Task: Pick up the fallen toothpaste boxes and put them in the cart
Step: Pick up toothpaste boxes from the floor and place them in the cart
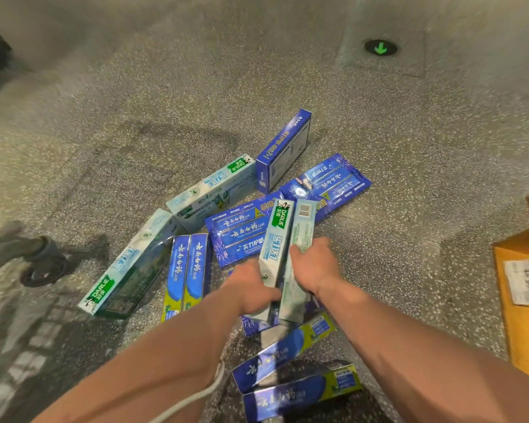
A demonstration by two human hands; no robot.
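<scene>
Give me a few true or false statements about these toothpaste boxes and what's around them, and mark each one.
1. The left hand and the right hand each grip one of the pale toothpaste boxes. True.
2. Every box is off the floor. False: several blue boxes and pale Darlie boxes lie there in a pile.
3. A green arrow marker is set in the floor beyond the pile. True.
4. The yellow carton sits left of the pile. False: it is at the right edge.
5. A castor wheel shows left of the pile. True.
</scene>
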